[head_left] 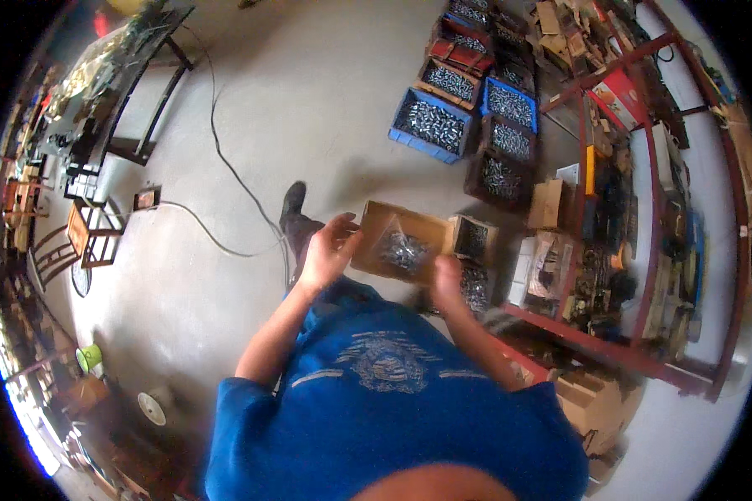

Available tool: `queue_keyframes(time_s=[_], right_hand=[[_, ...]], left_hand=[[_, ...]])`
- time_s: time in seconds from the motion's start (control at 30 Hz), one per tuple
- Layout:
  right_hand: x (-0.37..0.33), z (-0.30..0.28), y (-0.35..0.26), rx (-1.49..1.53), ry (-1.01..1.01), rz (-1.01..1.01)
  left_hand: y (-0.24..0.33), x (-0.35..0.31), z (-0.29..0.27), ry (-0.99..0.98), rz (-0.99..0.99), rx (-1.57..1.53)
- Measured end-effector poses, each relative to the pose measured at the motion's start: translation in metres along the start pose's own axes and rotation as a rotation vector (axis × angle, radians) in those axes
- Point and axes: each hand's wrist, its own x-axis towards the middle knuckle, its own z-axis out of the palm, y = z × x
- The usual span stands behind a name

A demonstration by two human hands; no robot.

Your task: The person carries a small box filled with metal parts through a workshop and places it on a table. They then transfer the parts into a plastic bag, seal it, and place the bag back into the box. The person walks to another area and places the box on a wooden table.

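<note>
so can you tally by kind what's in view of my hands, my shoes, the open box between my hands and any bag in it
Hands: 2 (left hand, right hand)
Dark shoe: 1
Open cardboard box: 1
Clear bag of metal parts: 1
Total: 5

The blue short-sleeved shirt (pixel 309 434) bears a pale crest (pixel 389 364). Toward eleven o'clock show dark trousers (pixel 303 236) and a black shoe (pixel 293 200).

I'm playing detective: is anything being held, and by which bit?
A cardboard box: the right hand is at its near right corner, seemingly gripping; the left hand is by its left side, grip unclear.
</note>
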Motion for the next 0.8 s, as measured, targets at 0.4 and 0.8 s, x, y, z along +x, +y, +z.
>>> queue_keyframes(time_s=[0.4,0.8], right_hand=[[0.255,0.244,-0.045,-0.104,0.057,-0.004],[0.522,0.425,-0.124,-0.255,-0.049,0.040]], left_hand=[[-0.018,0.347,-0.133,-0.180,-0.176,0.102],[0.087,0.642,-0.238,0.013,-0.254,0.137]])
